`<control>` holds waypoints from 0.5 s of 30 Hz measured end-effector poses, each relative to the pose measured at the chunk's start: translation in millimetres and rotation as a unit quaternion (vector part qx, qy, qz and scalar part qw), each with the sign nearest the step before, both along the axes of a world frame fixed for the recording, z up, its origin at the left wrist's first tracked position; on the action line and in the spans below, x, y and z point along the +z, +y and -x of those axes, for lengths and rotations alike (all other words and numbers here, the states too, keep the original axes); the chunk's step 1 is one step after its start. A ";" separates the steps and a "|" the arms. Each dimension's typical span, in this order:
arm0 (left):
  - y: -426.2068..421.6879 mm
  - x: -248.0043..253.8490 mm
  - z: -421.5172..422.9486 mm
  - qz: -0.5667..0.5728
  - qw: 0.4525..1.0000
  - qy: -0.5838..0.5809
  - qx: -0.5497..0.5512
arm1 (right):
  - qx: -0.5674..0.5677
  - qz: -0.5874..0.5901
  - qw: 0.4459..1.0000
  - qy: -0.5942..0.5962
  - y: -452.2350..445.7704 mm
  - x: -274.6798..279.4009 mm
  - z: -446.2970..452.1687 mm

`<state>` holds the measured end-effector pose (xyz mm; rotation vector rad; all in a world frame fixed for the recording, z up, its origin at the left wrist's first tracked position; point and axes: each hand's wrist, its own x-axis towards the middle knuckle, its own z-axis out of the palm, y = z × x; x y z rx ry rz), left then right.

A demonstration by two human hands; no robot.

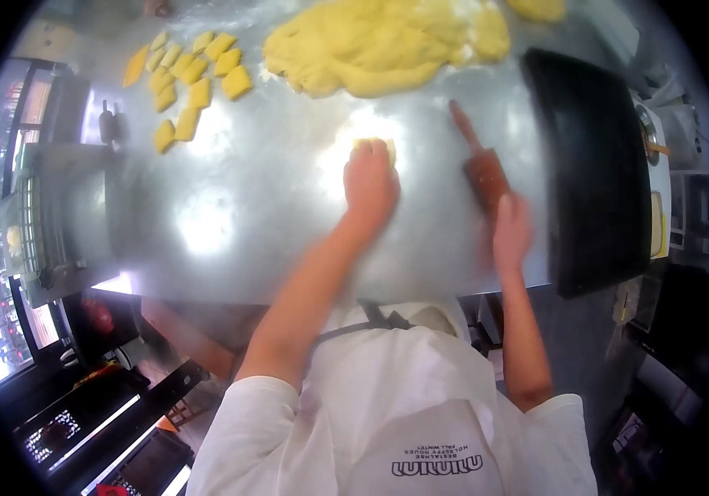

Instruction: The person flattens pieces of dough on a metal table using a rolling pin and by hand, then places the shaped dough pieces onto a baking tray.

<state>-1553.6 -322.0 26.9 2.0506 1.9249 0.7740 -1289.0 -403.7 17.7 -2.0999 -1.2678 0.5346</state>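
On the steel table, my left hand point(370, 183) has its fingers closed over a small yellow piece of dough point(389, 149), most of it hidden under the fingers. My right hand point(512, 231) is wrapped round the near end of a brown wooden rolling pin point(486, 175), slightly blurred. The pin's far handle points away from me, and its roller is apart from the dough piece. Farther back lies a large yellow mass of dough point(362, 45). Several cut dough pieces point(198, 93) are grouped to its left.
A black tray or board point(590, 169) stands along the table's right side. At the far left of the steel table point(263, 240) is a small dark object with a handle point(107, 124). Another person's arm point(189, 337) shows below the near edge, at left.
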 end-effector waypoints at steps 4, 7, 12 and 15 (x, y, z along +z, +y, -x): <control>-70.9 11.9 -37.8 0.139 0.990 -0.037 -0.004 | 0.043 -0.008 0.999 0.024 -3.7 3.2 -6.9; -84.8 9.3 -28.5 0.120 0.986 -0.110 0.020 | 0.064 0.014 0.997 0.042 -3.6 7.3 -11.3; -57.2 12.4 3.5 0.045 0.996 -0.076 -0.027 | 0.104 0.019 0.993 0.042 0.5 4.0 -19.3; -50.0 0.2 -1.8 0.072 0.988 -0.075 -0.112 | 0.118 0.029 0.992 0.040 2.8 4.6 -20.9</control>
